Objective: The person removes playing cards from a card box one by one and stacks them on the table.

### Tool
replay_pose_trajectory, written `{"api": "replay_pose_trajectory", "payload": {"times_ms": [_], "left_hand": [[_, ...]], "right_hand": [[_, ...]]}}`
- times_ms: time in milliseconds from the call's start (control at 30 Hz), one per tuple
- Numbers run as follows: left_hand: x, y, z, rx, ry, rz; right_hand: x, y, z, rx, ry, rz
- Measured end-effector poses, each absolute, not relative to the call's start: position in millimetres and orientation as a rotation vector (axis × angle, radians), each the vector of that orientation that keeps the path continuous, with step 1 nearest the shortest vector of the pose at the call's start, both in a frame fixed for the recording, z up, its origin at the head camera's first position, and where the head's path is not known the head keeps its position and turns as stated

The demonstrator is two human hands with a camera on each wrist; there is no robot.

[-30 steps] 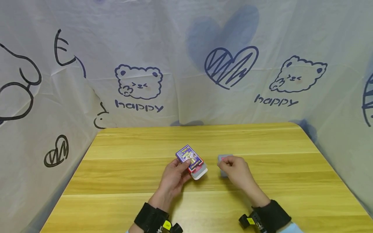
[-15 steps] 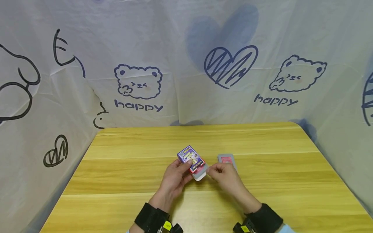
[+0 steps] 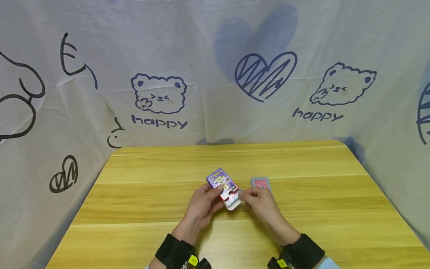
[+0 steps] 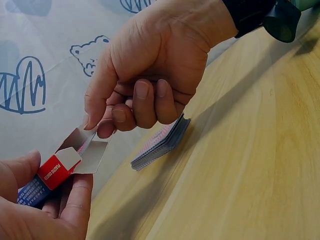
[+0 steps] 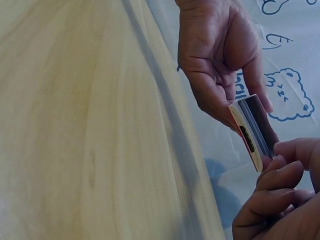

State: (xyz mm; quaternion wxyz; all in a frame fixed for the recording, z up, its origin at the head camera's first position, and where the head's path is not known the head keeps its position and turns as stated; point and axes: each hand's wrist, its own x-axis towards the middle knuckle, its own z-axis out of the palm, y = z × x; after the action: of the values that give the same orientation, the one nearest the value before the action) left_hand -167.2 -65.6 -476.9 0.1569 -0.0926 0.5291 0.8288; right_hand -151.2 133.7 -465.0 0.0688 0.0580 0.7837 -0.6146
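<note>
Two hands (image 3: pixel 201 205) (image 3: pixel 260 203), card box (image 3: pixel 223 185), flap pinched

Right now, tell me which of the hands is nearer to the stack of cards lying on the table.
Right. The right hand is just in front of the stack of cards, pinching the flap of the card box; the left hand grips that box farther left.

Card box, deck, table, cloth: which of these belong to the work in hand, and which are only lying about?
In the work:
- card box, held by left hand
- its open flap, pinched by right hand
- deck of cards beside them

Lying about:
- wooden table
- printed cloth backdrop
</note>
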Motion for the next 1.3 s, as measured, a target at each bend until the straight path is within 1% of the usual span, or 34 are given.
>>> {"api": "replay_pose_trajectory", "payload": {"times_ms": [333, 1300], "left_hand": [[-167.5, -66.0, -477.6, -0.254, 1.506, 2.355], [-168.9, -68.7, -476.7, -0.248, 1.520, 2.337]], "right_hand": [[-152.9, 133.1, -465.4, 0.209, 2.361, -1.853], [-153.2, 134.4, -466.3, 0.176, 2.283, -1.903]]}}
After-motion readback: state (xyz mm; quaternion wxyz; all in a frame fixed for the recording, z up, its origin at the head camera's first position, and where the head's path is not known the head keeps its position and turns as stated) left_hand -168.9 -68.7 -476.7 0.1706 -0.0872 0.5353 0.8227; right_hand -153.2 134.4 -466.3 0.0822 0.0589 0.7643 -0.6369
